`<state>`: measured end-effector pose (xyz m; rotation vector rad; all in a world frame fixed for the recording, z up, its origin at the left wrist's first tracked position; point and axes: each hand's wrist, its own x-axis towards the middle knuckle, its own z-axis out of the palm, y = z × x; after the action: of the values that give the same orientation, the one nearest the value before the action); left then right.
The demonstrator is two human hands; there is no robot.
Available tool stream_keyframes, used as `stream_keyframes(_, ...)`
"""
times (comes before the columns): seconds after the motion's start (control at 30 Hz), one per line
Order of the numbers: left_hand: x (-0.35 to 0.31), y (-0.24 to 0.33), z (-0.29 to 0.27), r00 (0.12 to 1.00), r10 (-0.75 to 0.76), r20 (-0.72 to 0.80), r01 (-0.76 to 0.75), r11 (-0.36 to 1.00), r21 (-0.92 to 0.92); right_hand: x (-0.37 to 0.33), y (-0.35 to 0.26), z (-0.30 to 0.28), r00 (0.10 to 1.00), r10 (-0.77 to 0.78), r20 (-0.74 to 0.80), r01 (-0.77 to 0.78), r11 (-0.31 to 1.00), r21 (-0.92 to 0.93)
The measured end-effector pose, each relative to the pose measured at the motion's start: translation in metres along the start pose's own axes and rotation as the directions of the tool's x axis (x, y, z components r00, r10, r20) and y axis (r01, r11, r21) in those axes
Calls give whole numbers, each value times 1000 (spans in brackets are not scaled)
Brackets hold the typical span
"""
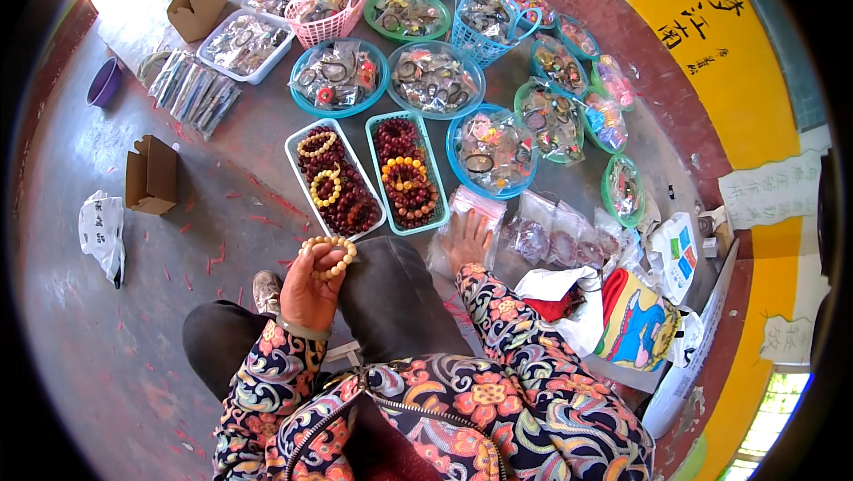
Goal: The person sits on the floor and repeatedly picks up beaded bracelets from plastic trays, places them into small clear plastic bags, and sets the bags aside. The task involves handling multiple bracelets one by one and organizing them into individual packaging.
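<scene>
My left hand (307, 299) is closed on a bracelet of pale yellow beads (349, 251), held up by its edge between thumb and fingers above my knee. My right hand (467, 243) lies with fingers spread on a pile of clear plastic bags (481, 201) with pinkish-red edges. Just beyond my knees stand two trays: a white one (295, 154) and a pale green one (373, 148). Both hold dark red bead bracelets, with a few yellow and brown ones on top.
Round baskets, including a blue one (453, 157), hold bagged trinkets farther out. A pink basket (313, 33) stands behind. Bagged bracelets (566, 237) and a colourful cloth bag (635, 321) lie right. Cardboard boxes (152, 176) and a white plastic bag (102, 234) are left.
</scene>
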<state>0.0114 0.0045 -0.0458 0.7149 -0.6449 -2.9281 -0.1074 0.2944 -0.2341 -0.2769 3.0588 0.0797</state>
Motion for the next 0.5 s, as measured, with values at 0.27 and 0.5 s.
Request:
stream_keyframes(0.27,-4,2,15,999,35,2,-35,999,23,2,0,-9,999,-6,52,5,1000,23)
stream_keyframes(0.5,-4,5,8,995,27,101,-33,998,61,16,26,-30,989,22,149,-57,970,237)
